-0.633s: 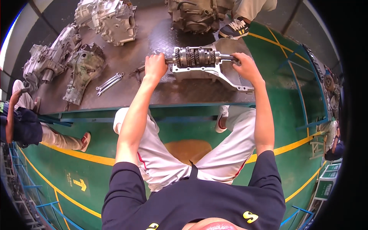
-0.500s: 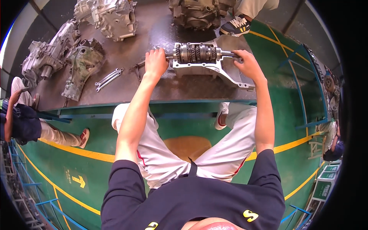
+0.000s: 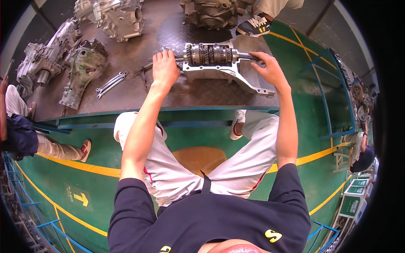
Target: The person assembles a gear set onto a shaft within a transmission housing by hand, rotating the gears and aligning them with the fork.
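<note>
A gear shaft [image 3: 209,55] with several toothed gears lies lengthwise in an open silver gearbox housing [image 3: 242,80] on the workbench. My left hand [image 3: 166,69] is closed round the shaft's left end, just outside the housing; its palm side is hidden. At the other end, my right hand [image 3: 270,71] holds the shaft's bare right end between fingers and thumb. The fingers reach over the top, and the thumb lies on the near side. A thin dark rod with a crosspiece [image 3: 143,72] lies on the bench left of my left hand.
Several wrenches [image 3: 111,84] lie on the metal workbench [image 3: 126,99]. Left of them are a dirty gear casing [image 3: 84,71] and another transmission [image 3: 44,59]. More casings [image 3: 120,19] and a dark gearbox [image 3: 213,12] stand behind. A person's shoe [image 3: 254,26] is beside the far right corner.
The whole view has shifted a little, so the scene sits slightly farther left and up. My right fingers look a bit straighter on the shaft end. My left hand keeps its grip.
</note>
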